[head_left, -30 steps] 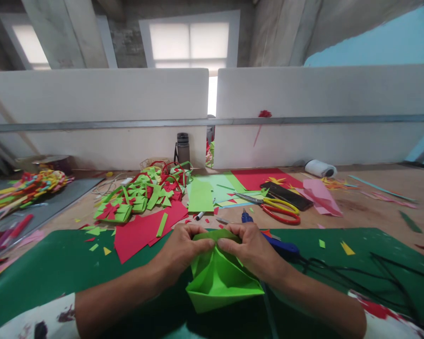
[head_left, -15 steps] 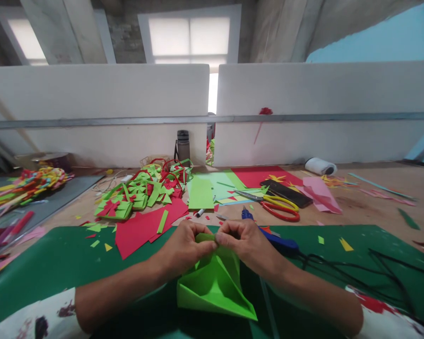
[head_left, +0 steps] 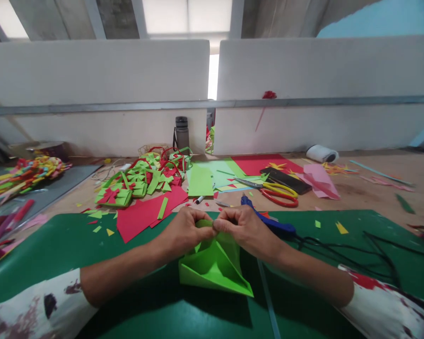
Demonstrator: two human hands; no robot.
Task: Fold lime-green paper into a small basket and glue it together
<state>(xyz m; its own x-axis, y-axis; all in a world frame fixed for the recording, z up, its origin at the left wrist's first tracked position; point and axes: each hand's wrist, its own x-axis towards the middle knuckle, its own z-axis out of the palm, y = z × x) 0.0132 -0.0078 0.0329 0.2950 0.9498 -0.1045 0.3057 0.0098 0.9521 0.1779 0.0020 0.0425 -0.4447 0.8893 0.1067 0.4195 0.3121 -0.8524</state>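
Between my two hands is a folded bright green paper piece [head_left: 215, 270], its wide open folds turned toward me above the green mat [head_left: 127, 301]. My left hand [head_left: 191, 233] pinches its upper edge between thumb and fingers. Right beside it, my right hand [head_left: 242, 230] pinches the same edge, the two thumbs nearly touching. The fingertips hide part of that edge. A blue glue gun [head_left: 277, 226] lies just beyond my right hand, and a pale blue strip [head_left: 268, 301] runs along the mat to the right of the green paper.
Yellow-and-red-handled scissors [head_left: 279, 193] lie near a black phone [head_left: 286, 180]. Red paper sheets [head_left: 137, 216] and a heap of green-and-red paper pieces [head_left: 141, 183] sit left of centre. A dark bottle [head_left: 182, 134] stands by the white partition [head_left: 92, 70]. Black cable [head_left: 346, 252] trails at right.
The view has tilted down slightly, so the background sits higher in the picture. Both hands keep their pinch on the green paper, which has barely shifted.
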